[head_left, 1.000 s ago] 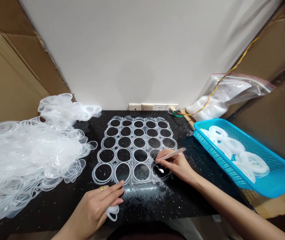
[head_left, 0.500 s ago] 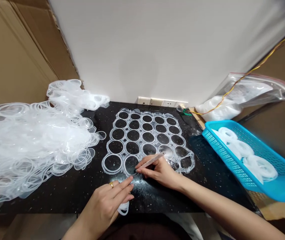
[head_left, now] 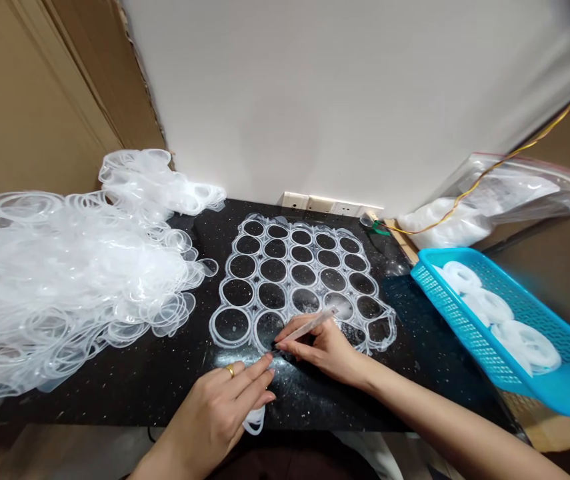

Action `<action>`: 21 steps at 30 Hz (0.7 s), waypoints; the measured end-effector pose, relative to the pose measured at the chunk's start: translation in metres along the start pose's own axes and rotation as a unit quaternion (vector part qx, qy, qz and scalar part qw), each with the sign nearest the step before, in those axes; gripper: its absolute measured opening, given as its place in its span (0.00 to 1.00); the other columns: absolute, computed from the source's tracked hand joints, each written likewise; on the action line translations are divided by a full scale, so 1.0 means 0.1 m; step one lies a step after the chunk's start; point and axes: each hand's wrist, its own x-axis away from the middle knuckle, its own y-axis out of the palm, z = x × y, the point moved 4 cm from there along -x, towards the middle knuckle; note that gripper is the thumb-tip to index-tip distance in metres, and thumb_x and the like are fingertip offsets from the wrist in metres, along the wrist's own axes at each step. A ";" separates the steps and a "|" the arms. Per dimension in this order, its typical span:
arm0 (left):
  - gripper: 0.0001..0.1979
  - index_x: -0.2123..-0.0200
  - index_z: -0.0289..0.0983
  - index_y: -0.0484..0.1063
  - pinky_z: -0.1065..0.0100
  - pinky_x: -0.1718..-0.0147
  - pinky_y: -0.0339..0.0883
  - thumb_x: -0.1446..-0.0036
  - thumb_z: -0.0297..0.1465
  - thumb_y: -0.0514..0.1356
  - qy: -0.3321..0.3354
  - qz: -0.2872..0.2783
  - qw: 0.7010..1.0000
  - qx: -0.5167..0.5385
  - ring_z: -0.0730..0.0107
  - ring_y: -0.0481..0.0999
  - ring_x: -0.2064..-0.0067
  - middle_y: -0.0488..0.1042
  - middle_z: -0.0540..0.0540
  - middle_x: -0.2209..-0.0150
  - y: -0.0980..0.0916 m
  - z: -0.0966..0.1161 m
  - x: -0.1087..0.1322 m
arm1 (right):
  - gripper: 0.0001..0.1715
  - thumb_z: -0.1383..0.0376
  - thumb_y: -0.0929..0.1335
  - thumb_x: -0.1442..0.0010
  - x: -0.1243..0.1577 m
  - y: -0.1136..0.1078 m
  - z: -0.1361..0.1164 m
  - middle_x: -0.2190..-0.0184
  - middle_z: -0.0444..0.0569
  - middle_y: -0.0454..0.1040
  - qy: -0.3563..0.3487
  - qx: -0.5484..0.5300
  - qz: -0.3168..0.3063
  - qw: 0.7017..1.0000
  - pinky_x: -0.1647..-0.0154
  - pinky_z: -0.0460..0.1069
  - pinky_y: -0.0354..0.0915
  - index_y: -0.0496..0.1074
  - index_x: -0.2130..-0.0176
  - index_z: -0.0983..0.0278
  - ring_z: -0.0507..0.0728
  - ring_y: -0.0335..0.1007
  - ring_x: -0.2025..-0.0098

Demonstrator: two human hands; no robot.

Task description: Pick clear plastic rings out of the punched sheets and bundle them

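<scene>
A translucent sheet of joined rings point(head_left: 289, 273) lies flat on the black speckled tabletop point(head_left: 165, 393), its round openings in rows. My right hand point(head_left: 319, 347) pinches a slim, pale, flat-handled tool point(head_left: 309, 325), its tip down at the near edge of the sheet by a front-row ring. What kind of tool it is does not show clearly. My left hand point(head_left: 229, 403), with a gold-coloured ring on one finger, reaches its fingertips to the same edge. Several loose translucent rings point(head_left: 253, 421) stick out from under its palm, held by the folded fingers, which are partly hidden.
A big heap of translucent rings point(head_left: 75, 280) covers the left side. At right stands a blue basket point(head_left: 555, 320) with white rings point(head_left: 529, 347) inside. Behind it are a clear zip bag point(head_left: 505, 187) and a yellow-red wire point(head_left: 475, 190). Wall sockets point(head_left: 332, 205) sit at the back.
The whole view has shifted slightly, so things appear a little further right. Both hands stay at the same front-row ring with almost the same grip.
</scene>
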 end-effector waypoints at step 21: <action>0.13 0.54 0.31 0.74 0.66 0.64 0.76 0.32 0.28 0.50 -0.031 0.000 0.999 0.029 0.63 0.80 0.61 0.79 0.38 0.55 0.04 -0.02 0.02 | 0.15 0.68 0.59 0.31 0.08 0.11 -0.20 0.55 0.61 0.77 -0.325 0.405 -0.068 0.852 0.65 0.50 0.71 0.70 0.50 0.69 0.58 0.77 0.61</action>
